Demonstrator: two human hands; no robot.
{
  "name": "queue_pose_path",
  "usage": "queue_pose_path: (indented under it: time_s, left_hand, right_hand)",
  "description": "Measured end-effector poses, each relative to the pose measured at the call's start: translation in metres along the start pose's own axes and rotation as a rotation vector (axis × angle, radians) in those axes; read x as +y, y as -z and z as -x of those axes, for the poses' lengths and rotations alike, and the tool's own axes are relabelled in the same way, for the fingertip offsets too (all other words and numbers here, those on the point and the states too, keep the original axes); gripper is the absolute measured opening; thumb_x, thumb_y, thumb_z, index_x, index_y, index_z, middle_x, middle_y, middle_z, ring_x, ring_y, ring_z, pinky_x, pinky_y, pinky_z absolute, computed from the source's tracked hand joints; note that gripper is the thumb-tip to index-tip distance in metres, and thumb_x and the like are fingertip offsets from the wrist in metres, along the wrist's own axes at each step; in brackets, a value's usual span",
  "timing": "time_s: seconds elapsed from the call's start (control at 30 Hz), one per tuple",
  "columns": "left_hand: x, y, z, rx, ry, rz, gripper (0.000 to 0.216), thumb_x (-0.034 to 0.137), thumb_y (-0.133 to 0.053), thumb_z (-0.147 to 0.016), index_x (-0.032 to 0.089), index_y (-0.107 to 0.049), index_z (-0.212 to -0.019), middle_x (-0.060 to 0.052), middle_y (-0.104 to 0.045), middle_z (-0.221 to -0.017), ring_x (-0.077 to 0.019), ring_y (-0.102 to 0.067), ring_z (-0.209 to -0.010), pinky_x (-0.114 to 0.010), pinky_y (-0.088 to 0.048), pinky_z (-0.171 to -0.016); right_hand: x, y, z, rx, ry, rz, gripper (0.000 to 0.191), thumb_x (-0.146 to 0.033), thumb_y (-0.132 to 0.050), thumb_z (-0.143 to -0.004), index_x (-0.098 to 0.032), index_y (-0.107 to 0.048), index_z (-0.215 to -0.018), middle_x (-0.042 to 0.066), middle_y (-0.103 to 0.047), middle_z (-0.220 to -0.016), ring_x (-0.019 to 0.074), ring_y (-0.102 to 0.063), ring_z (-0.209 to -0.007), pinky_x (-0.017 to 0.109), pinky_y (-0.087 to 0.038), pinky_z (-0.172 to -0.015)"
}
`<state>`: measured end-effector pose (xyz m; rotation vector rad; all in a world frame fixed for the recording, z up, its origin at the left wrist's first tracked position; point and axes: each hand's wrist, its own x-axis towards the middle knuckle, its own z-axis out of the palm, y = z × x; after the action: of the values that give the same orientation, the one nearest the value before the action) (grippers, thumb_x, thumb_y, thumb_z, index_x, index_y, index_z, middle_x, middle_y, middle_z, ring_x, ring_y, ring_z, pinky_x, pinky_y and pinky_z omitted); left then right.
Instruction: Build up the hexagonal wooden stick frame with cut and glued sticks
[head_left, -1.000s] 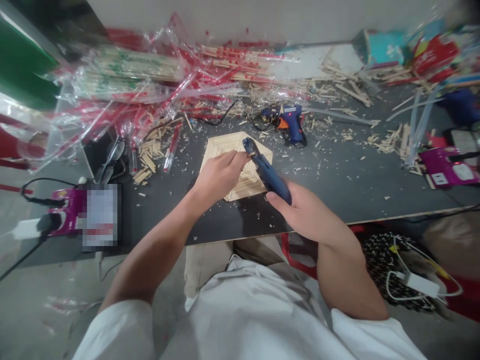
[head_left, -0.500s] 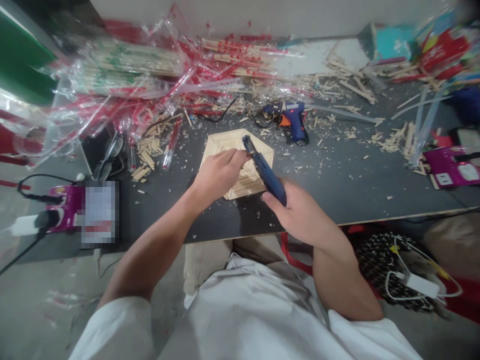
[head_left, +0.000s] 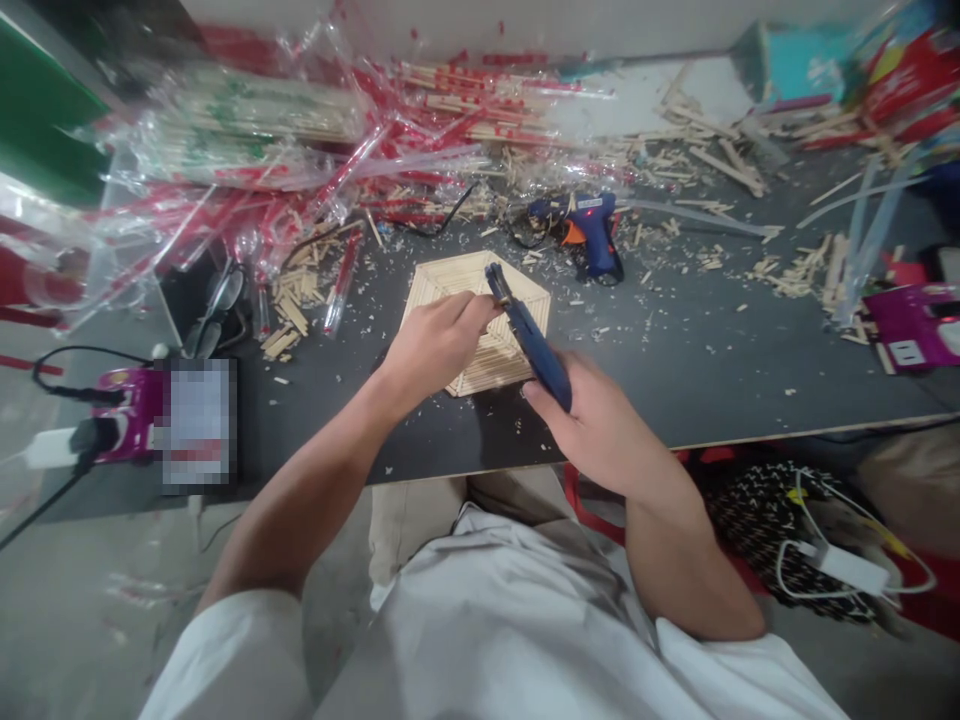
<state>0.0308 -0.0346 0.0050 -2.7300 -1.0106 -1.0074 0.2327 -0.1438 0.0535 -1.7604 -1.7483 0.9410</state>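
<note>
A hexagonal panel of glued wooden sticks lies flat on the dark table. My left hand rests over the panel, its fingers pinched together at the tip of the tool; whether a stick piece is between them I cannot make out. My right hand grips the blue handles of a cutting plier, whose jaws point up-left to my left fingertips above the panel.
A blue and orange glue gun lies behind the panel. Cut stick pieces and wood chips litter the table. Clear and red plastic wrappers with sticks pile at the back left. A purple power strip sits left, another purple box right.
Both hands stay together over the panel with the plier; my right hand has shifted slightly left and up. The view has drifted a little.
</note>
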Motion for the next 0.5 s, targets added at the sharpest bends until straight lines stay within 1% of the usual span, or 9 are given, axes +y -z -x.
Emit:
queue_pose_path:
  time_s: [0.03, 0.1, 0.17, 0.23, 0.37, 0.5]
  left_hand:
    - [0.0, 0.0, 0.0, -0.006, 0.001, 0.0, 0.046, 0.031, -0.03, -0.119, 0.018, -0.066, -0.094, -0.002, -0.066, -0.074, -0.0136, -0.06, -0.063, -0.029, -0.04, -0.058]
    - [-0.001, 0.0, 0.0, -0.019, 0.008, 0.007, 0.045, 0.03, -0.03, -0.118, 0.019, -0.066, -0.096, -0.002, -0.066, -0.075, -0.0137, -0.061, -0.064, -0.029, -0.04, -0.058]
    - [-0.001, 0.001, 0.0, -0.028, 0.006, 0.034, 0.041, 0.028, -0.032, -0.117, 0.018, -0.067, -0.099, -0.003, -0.067, -0.076, -0.0142, -0.062, -0.065, -0.029, -0.041, -0.058]
    - [-0.001, 0.002, 0.0, -0.048, 0.015, 0.065, 0.037, 0.026, -0.034, -0.116, 0.018, -0.067, -0.1, -0.004, -0.069, -0.078, -0.0147, -0.063, -0.067, -0.029, -0.043, -0.059]
    - [-0.001, 0.003, 0.0, -0.105, 0.077, 0.089, 0.034, 0.02, -0.035, -0.112, 0.019, -0.067, -0.1, -0.005, -0.071, -0.08, -0.0156, -0.066, -0.071, -0.029, -0.046, -0.062]
    - [0.001, 0.002, 0.0, -0.096, 0.102, 0.103, 0.032, 0.018, -0.037, -0.11, 0.019, -0.066, -0.097, -0.006, -0.071, -0.08, -0.0159, -0.067, -0.07, -0.029, -0.048, -0.063]
  right_hand:
    - [0.0, -0.001, 0.0, 0.017, -0.01, 0.015, 0.043, -0.049, -0.05, -0.1, -0.017, -0.066, -0.125, 0.016, -0.073, -0.114, 0.033, -0.07, -0.106, 0.045, -0.052, -0.095]
    - [-0.002, -0.002, -0.001, 0.025, -0.061, 0.053, 0.044, -0.057, -0.049, -0.101, -0.019, -0.068, -0.112, 0.015, -0.074, -0.104, 0.0323, -0.07, -0.098, 0.043, -0.05, -0.088]
    - [-0.002, -0.003, -0.001, -0.001, -0.127, 0.088, 0.052, -0.068, -0.043, -0.103, -0.022, -0.065, -0.096, 0.013, -0.073, -0.093, 0.0315, -0.069, -0.09, 0.041, -0.047, -0.082]
    - [-0.002, -0.004, -0.001, -0.01, -0.155, 0.116, 0.061, -0.075, -0.033, -0.105, -0.023, -0.061, -0.088, 0.014, -0.073, -0.089, 0.0313, -0.069, -0.086, 0.04, -0.045, -0.079]
    - [0.002, -0.009, -0.002, 0.069, -0.12, 0.14, 0.076, -0.083, -0.014, -0.105, -0.024, -0.059, -0.085, 0.017, -0.077, -0.093, 0.0323, -0.072, -0.09, 0.04, -0.045, -0.079]
    - [0.007, -0.015, -0.004, 0.094, -0.089, 0.155, 0.084, -0.087, -0.009, -0.103, -0.023, -0.061, -0.085, 0.018, -0.078, -0.091, 0.0327, -0.074, -0.088, 0.039, -0.045, -0.077]
